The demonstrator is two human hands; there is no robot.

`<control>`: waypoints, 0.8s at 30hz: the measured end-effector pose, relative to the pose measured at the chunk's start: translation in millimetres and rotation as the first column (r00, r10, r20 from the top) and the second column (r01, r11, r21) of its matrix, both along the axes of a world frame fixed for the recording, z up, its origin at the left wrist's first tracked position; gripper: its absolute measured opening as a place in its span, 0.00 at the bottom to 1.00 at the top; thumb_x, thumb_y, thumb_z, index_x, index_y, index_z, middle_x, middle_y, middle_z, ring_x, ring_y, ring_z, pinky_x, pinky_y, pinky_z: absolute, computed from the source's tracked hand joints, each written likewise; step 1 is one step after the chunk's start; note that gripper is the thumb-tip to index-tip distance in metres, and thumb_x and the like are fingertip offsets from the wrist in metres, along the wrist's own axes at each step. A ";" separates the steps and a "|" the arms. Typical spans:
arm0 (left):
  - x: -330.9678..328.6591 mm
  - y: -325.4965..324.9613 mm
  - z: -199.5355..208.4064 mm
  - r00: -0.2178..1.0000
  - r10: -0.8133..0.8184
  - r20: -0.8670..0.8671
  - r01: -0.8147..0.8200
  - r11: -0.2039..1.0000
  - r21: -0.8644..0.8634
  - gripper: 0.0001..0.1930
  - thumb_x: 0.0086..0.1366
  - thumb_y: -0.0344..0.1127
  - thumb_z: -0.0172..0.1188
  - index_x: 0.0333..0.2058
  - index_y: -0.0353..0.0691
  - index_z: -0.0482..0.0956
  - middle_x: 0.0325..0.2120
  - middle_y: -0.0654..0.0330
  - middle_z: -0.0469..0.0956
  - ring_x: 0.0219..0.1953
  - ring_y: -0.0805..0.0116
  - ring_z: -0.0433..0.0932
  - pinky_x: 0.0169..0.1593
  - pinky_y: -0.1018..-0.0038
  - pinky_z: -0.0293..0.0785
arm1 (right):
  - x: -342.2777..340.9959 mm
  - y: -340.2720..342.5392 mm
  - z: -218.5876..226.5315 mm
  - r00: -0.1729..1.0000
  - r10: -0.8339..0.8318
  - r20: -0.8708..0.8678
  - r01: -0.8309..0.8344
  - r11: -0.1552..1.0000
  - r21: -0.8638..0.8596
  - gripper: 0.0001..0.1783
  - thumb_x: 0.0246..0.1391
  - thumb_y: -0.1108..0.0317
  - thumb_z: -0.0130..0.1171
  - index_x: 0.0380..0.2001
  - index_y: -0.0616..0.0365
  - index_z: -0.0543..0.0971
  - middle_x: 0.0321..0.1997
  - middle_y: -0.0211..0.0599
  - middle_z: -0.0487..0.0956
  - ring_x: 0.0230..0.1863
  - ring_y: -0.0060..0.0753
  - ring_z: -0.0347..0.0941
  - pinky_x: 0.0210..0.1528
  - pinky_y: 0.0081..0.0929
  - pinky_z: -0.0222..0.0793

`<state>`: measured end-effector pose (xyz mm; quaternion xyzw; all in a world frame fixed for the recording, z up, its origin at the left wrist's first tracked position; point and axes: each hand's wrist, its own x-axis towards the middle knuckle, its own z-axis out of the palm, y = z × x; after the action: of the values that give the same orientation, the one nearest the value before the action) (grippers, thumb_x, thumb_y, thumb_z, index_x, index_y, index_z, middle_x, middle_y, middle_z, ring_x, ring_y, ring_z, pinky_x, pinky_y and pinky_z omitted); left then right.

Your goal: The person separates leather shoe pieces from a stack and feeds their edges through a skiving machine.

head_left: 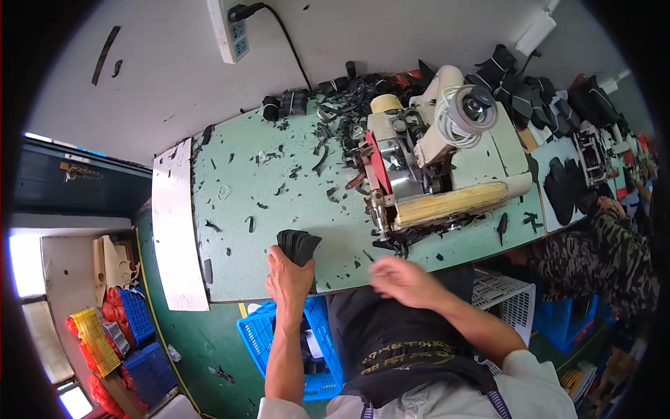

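My left hand (289, 278) is at the front edge of the green table, closed around a fanned stack of black leather-like pieces (299, 246). The pieces stand out beyond my fingers over the tabletop. To the right, my right hand (403, 281) is just in front of the table edge, smeared by motion. Its fingers look bent, but whether anything is in them cannot be made out. Beyond that hand stands a cream bench machine (447, 188) with a red part and a round lamp, its near end closest to my right fingers.
Black scraps (335, 126) litter the green table (244, 174), heaped thickest behind the machine. Tied black bundles (293, 103) lie along the wall. Below the edge are a blue crate (258, 342) and a white basket (520, 300). A person in camouflage (593, 258) sits at the right.
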<state>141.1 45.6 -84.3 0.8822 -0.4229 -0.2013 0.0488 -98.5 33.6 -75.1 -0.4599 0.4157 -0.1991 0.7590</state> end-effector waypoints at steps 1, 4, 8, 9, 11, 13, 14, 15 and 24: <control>-3.9 -1.5 0.7 1.000 0.007 0.004 -0.007 1.000 -0.010 0.32 0.49 0.44 0.68 0.46 0.34 0.61 0.41 0.43 0.72 0.41 0.36 0.75 0.43 0.51 0.72 | 25.2 -4.2 -26.3 0.994 0.043 0.098 -0.044 0.999 0.005 0.17 0.56 0.60 0.62 0.40 0.61 0.71 0.31 0.33 0.76 0.31 0.23 0.74 0.33 0.24 0.70; -9.7 6.5 -8.2 0.999 0.023 -0.025 -0.024 0.998 -0.049 0.32 0.49 0.45 0.67 0.45 0.34 0.61 0.41 0.42 0.72 0.38 0.36 0.76 0.41 0.51 0.72 | 103.2 -26.0 -63.1 0.997 0.001 -0.073 -0.018 0.970 -0.242 0.24 0.52 0.52 0.65 0.37 0.62 0.70 0.31 0.34 0.74 0.32 0.26 0.71 0.34 0.26 0.68; 3.0 23.3 -7.2 0.976 0.029 -0.215 -0.036 0.999 -0.029 0.34 0.49 0.48 0.69 0.45 0.32 0.61 0.38 0.40 0.76 0.40 0.42 0.78 0.41 0.56 0.74 | 132.1 -47.0 -65.9 0.941 0.179 -0.287 -0.228 0.963 -0.147 0.25 0.46 0.53 0.68 0.34 0.62 0.71 0.30 0.35 0.73 0.33 0.27 0.69 0.35 0.28 0.68; 10.2 26.3 -6.3 0.975 0.038 -0.220 -0.044 0.999 -0.024 0.34 0.49 0.48 0.69 0.45 0.32 0.61 0.38 0.40 0.76 0.40 0.42 0.78 0.41 0.56 0.74 | 132.4 -47.0 -64.2 0.938 0.188 -0.292 -0.236 0.961 -0.141 0.25 0.46 0.53 0.68 0.34 0.62 0.71 0.30 0.35 0.73 0.33 0.27 0.69 0.35 0.28 0.68; 24.2 29.8 -5.7 0.879 0.036 -0.475 -0.062 0.997 -0.038 0.34 0.50 0.49 0.70 0.46 0.31 0.63 0.38 0.42 0.78 0.41 0.51 0.80 0.43 0.62 0.75 | 131.5 -47.6 -60.6 0.974 0.176 -0.142 -0.166 0.983 0.080 0.15 0.49 0.64 0.65 0.35 0.60 0.72 0.34 0.30 0.72 0.36 0.23 0.69 0.38 0.24 0.67; 30.4 30.8 -10.2 0.861 0.036 -0.507 -0.068 0.997 -0.044 0.34 0.51 0.47 0.71 0.47 0.30 0.65 0.38 0.44 0.78 0.41 0.56 0.80 0.43 0.65 0.74 | 130.8 -50.7 -56.4 0.980 0.171 -0.098 -0.154 0.974 0.166 0.14 0.50 0.65 0.64 0.35 0.59 0.72 0.34 0.29 0.72 0.37 0.22 0.69 0.37 0.23 0.67; 31.2 29.7 -10.0 0.869 0.013 -0.494 -0.041 0.998 -0.046 0.34 0.51 0.47 0.71 0.47 0.30 0.64 0.37 0.44 0.78 0.41 0.56 0.80 0.43 0.65 0.74 | 129.9 -50.4 -54.9 0.987 0.152 -0.052 -0.134 0.959 0.250 0.13 0.50 0.66 0.64 0.36 0.59 0.72 0.34 0.28 0.72 0.37 0.22 0.69 0.36 0.22 0.67; 32.4 27.2 -10.4 0.877 -0.014 -0.479 -0.012 0.999 -0.051 0.34 0.51 0.47 0.71 0.47 0.30 0.64 0.37 0.45 0.78 0.41 0.56 0.80 0.43 0.65 0.75 | 129.1 -51.5 -54.9 0.987 0.151 -0.055 -0.133 0.959 0.249 0.13 0.50 0.66 0.64 0.36 0.59 0.72 0.34 0.28 0.72 0.37 0.22 0.69 0.36 0.22 0.67; 45.6 34.7 -35.8 0.760 0.074 -0.646 -0.244 0.953 -0.178 0.26 0.55 0.41 0.67 0.45 0.30 0.68 0.36 0.46 0.78 0.38 0.57 0.79 0.44 0.67 0.74 | 134.6 -34.0 -67.3 0.937 0.018 -0.349 -0.176 0.887 -0.426 0.17 0.53 0.73 0.54 0.46 0.62 0.66 0.41 0.53 0.75 0.45 0.51 0.73 0.46 0.42 0.68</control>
<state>186.7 80.3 -120.1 0.7824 -0.3266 -0.4257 0.3162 36.2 -0.4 -142.4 -0.6707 0.4572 -0.1700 0.5587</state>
